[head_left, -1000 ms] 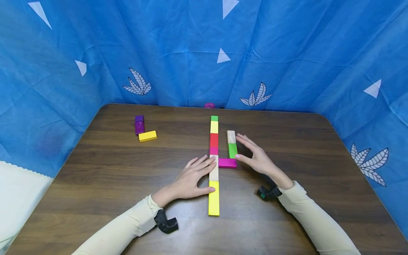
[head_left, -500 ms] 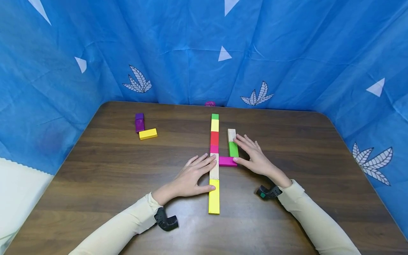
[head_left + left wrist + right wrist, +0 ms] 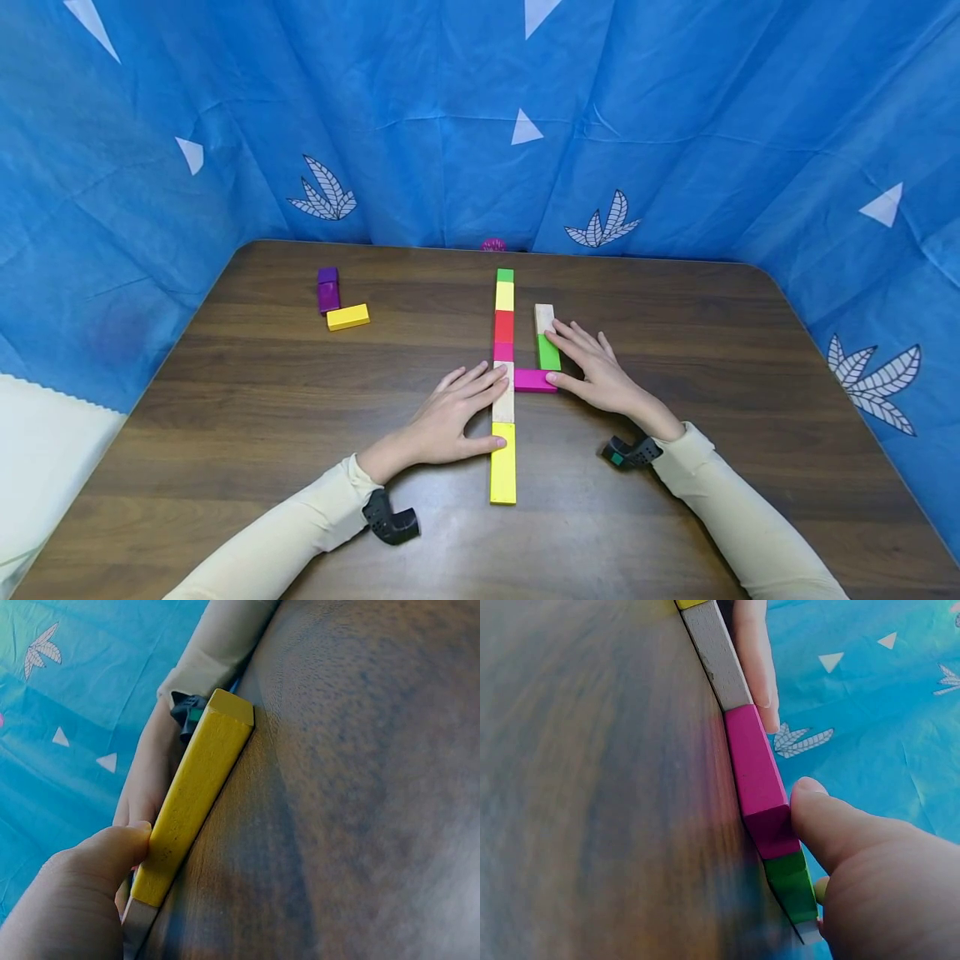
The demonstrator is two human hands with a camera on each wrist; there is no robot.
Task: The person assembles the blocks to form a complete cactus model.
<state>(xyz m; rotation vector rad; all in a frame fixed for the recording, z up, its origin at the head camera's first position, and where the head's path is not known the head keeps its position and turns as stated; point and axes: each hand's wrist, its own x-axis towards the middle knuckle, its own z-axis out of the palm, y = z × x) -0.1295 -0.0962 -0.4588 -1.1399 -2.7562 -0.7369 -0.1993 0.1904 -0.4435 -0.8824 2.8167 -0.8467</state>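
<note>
A straight column of wooden blocks runs up the table: a yellow block (image 3: 503, 479) nearest, then a pale wood block (image 3: 504, 408), pink (image 3: 503, 352), red (image 3: 504, 325), light yellow (image 3: 505, 296) and green (image 3: 506, 275). My left hand (image 3: 446, 421) lies with fingers extended on the pale block, its thumb on the yellow one. From the column's right side a magenta block (image 3: 534, 381) sticks out, with a green block (image 3: 549, 354) and a pale block (image 3: 543, 317) leading away from its outer end. My right hand (image 3: 606, 379) rests its thumb on the magenta block and fingertips along the other two.
At the back left two purple blocks (image 3: 328, 296) stand end to end, with a yellow block (image 3: 348, 317) lying slantwise against them. A blue curtain (image 3: 450, 125) hangs behind the dark wooden table (image 3: 247, 392). White cloth (image 3: 45, 467) shows at the far left.
My right hand has shifted slightly left, bringing its thumb onto the magenta block and its fingertips onto the green and pale blocks. My left hand has stayed in place.
</note>
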